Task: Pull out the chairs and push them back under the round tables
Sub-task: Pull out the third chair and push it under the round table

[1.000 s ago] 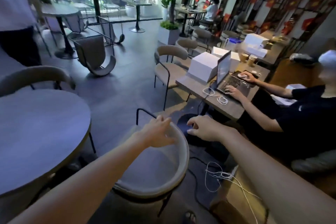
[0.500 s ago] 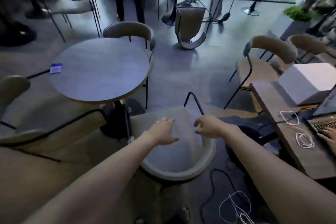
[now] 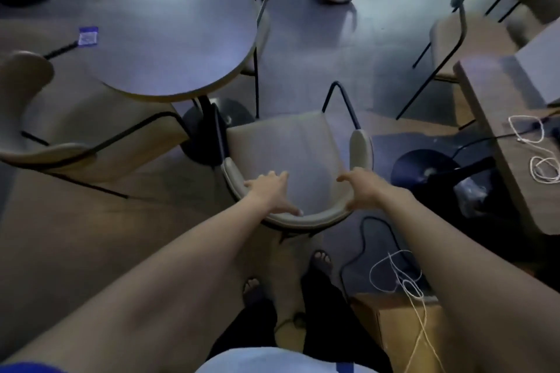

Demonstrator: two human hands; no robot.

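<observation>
Both hands, L (image 3: 268,191) & R (image 3: 365,189), grips apart, seemingly touching chair backrest (image 3: 303,218) near round table (image 3: 169,36).

Setting: a café or similar seating area. At 11 o'clock I see a round table (image 3: 169,33) on a single pedestal with a disc base, ringed by matching curved-back chairs (image 3: 297,160) on thin black metal legs. More identical chairs at 12 and 2 o'clock. At 3 o'clock, a rectangular wooden table (image 3: 497,118) carrying white cables (image 3: 539,157). Floor is part grey tile, part wood.
</observation>
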